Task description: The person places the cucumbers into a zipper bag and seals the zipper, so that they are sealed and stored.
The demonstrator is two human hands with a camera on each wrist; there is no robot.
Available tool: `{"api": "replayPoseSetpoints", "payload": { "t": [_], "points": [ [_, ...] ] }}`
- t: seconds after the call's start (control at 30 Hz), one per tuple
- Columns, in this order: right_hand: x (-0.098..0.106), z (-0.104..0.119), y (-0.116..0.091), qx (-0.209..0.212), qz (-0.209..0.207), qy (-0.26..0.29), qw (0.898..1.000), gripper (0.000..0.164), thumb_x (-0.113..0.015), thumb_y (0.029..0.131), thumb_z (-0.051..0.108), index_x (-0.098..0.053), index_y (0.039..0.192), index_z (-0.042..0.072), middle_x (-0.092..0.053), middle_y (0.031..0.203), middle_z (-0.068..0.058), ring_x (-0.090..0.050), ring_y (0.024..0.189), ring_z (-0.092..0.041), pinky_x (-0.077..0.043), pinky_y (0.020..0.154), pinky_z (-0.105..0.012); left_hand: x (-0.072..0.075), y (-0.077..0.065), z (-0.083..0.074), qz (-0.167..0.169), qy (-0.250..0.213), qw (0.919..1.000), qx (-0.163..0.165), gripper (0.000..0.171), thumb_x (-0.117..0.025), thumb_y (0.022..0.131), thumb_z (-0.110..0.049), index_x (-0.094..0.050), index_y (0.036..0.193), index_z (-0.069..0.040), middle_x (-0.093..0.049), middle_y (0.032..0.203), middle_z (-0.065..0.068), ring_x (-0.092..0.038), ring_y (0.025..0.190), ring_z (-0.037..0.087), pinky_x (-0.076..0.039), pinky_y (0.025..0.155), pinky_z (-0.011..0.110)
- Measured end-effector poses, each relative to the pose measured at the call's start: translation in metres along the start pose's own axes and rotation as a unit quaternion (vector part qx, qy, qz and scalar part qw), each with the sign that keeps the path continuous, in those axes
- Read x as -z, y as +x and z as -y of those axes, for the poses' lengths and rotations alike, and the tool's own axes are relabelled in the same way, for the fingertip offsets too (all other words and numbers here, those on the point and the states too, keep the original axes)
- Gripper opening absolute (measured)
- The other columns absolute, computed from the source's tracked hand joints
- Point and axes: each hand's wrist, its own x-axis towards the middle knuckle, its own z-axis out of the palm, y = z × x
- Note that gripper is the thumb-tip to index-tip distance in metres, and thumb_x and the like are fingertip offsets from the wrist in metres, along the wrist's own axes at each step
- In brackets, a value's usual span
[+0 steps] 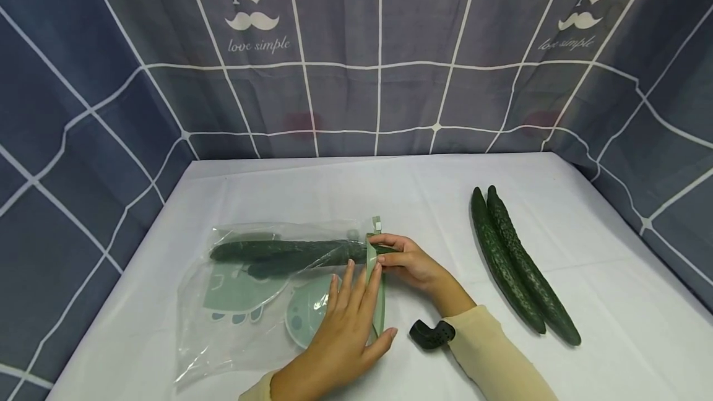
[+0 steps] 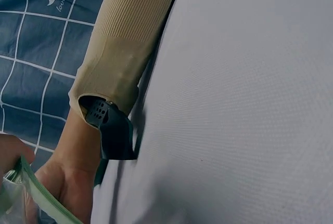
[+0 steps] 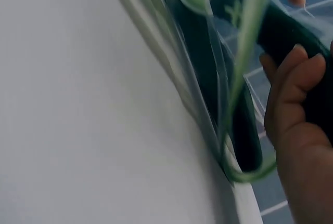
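A clear zip bag [image 1: 239, 348] with a green cartoon print and a green opening strip [image 1: 380, 308] lies flat on the table. Inside it is a dark green cucumber [image 3: 242, 130]. Another cucumber [image 1: 289, 250] lies mostly in the bag, its end sticking out at the opening. My right hand [image 1: 409, 263] grips that end, fingers and thumb curled round it in the right wrist view. My left hand [image 1: 348, 327] rests at the bag's mouth, fingers straight over the plastic and thumb spread beside the green strip.
Two more cucumbers [image 1: 526, 271] lie side by side on the white tablecloth [image 1: 423, 197] to the right. Checked grey-blue curtains [image 1: 340, 98] enclose the table at the back and sides. A black wrist camera [image 1: 431, 334] sticks out from the right sleeve.
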Motion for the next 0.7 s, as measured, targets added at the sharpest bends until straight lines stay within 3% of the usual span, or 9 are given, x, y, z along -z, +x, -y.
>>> {"api": "replayPoseSetpoints", "payload": {
  "t": [0.17,0.3,0.37,0.5,0.6,0.7],
  "points": [
    [-0.012,-0.008,0.006,-0.005,-0.002,0.06,0.998,0.019,-0.053,0.087,0.005,-0.051,0.105,0.009,-0.062,0.085,0.007,-0.06,0.077,-0.005,-0.049,0.07,-0.02,0.0,0.001,0.0,-0.006,-0.007,0.9999,0.004,0.092,-0.06,0.083,-0.041,-0.004,0.147,-0.008,-0.026,0.147,0.019,-0.006,0.139,0.04,-0.015,0.104,0.061],
    [-0.027,-0.007,0.011,-0.033,-0.016,0.089,0.995,0.034,-0.055,0.086,0.004,-0.039,0.116,0.0,-0.061,0.081,0.005,-0.06,0.073,-0.005,-0.049,0.066,-0.018,0.001,0.001,-0.001,-0.011,0.002,0.9999,-0.01,0.091,-0.06,0.083,-0.042,-0.006,0.147,-0.006,-0.022,0.149,0.018,-0.007,0.139,0.041,-0.017,0.103,0.062],
    [-0.036,-0.001,0.013,-0.061,-0.038,0.071,0.995,0.055,-0.061,0.083,0.01,-0.032,0.127,-0.005,-0.06,0.085,0.001,-0.06,0.074,-0.007,-0.049,0.067,-0.019,0.001,0.001,-0.001,-0.012,0.008,0.9997,-0.018,0.09,-0.059,0.083,-0.042,-0.007,0.147,-0.006,-0.019,0.15,0.016,-0.008,0.138,0.041,-0.017,0.103,0.062],
    [-0.053,0.013,0.018,-0.103,-0.072,0.005,0.992,0.083,-0.071,0.074,0.021,-0.026,0.137,-0.01,-0.052,0.118,-0.015,-0.059,0.083,-0.008,-0.049,0.072,-0.022,0.001,0.0,-0.002,-0.015,0.019,0.9994,-0.023,0.089,-0.059,0.084,-0.043,-0.01,0.146,-0.004,-0.021,0.15,0.016,-0.01,0.137,0.043,-0.018,0.102,0.062],
    [-0.059,0.017,0.022,-0.107,-0.063,-0.038,0.991,0.081,-0.072,0.073,0.026,-0.032,0.134,-0.009,-0.033,0.137,-0.021,-0.057,0.084,-0.007,-0.048,0.071,-0.022,0.002,-0.001,-0.002,-0.013,0.019,0.9995,-0.023,0.086,-0.058,0.084,-0.043,-0.013,0.146,-0.002,-0.023,0.149,0.016,-0.012,0.137,0.044,-0.017,0.103,0.061],
    [-0.059,0.014,0.025,-0.098,-0.04,-0.08,0.991,0.072,-0.072,0.075,0.031,-0.042,0.128,-0.007,-0.039,0.132,-0.017,-0.058,0.085,-0.008,-0.049,0.071,-0.023,0.003,-0.001,-0.002,-0.004,0.016,0.9996,-0.023,0.086,-0.058,0.084,-0.043,-0.014,0.145,-0.002,-0.023,0.149,0.017,-0.012,0.137,0.044,-0.016,0.102,0.062]
  ]
}}
